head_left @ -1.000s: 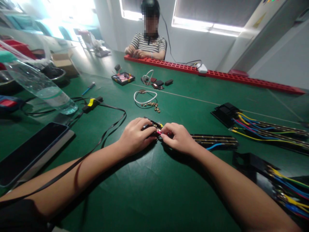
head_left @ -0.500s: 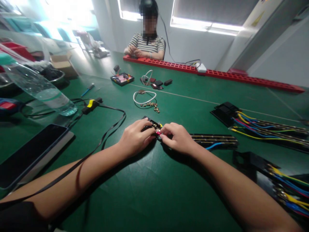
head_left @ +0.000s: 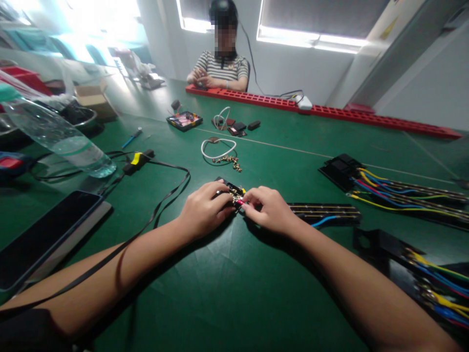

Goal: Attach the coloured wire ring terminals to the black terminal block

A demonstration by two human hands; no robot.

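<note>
In the middle of the table, both hands work at the end of a long black power-strip housing (head_left: 322, 211) with brass rails inside and a blue wire (head_left: 324, 221). My left hand (head_left: 207, 208) is curled over the black end part (head_left: 234, 187), its fingers closed on the edges near the brass contacts. A red wire end (head_left: 240, 201) is pinched between the thumb and fingers of my right hand (head_left: 269, 209), right at those contacts. The fingers partly hide the exact joint. Small brass pieces (head_left: 230, 160) lie loose just beyond the hands, next to a white loop (head_left: 219, 142).
At right lie wired black strips (head_left: 344, 171) and another black housing (head_left: 384, 247). A phone (head_left: 47, 234), a water bottle (head_left: 62, 134) and a black cable (head_left: 172, 188) are on the left; the cable crosses my left forearm. Across the table, beyond a red slotted rail (head_left: 256, 100), sits a person (head_left: 223, 68).
The fingers of my left hand have shifted slightly, and more of the brass contacts shows beside the red wire end. My right hand keeps nearly the same place.
</note>
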